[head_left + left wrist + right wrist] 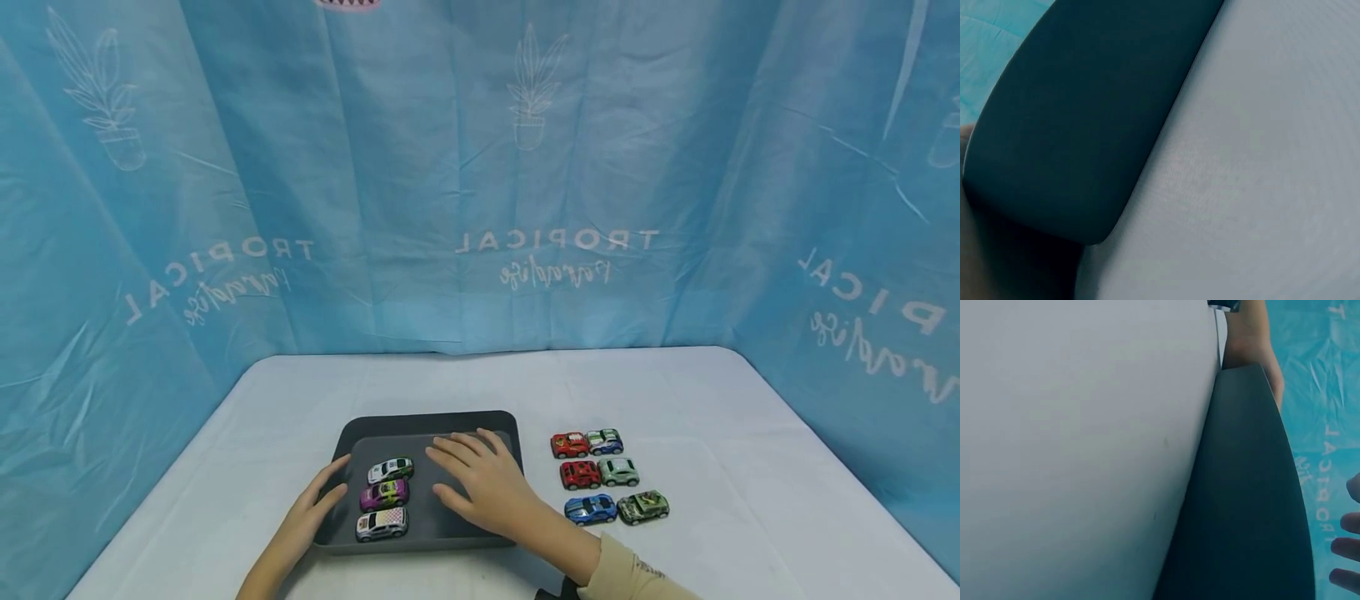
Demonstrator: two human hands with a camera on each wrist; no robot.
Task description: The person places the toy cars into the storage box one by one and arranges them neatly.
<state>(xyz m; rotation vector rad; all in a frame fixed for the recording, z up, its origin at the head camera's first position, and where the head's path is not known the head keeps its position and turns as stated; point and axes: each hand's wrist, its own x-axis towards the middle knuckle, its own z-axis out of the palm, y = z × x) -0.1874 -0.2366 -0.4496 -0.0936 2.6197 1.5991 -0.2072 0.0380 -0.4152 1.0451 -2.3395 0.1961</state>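
Observation:
A dark grey rectangular tray lies on the white table. Three toy cars stand in a column in its left half: a white and green car, a purple car and a white car with a checked roof. My left hand is at the tray's left edge, thumb and fingers extended by the rim. Over the tray's right part is my right hand, its fingers spread and nothing held. The right wrist view shows its fingertips at the right border.
Right of the tray, several more toy cars stand in pairs: a red car by a white and blue one, another red car by a pale green one, and a blue car by a camouflage one. A blue curtain hangs behind.

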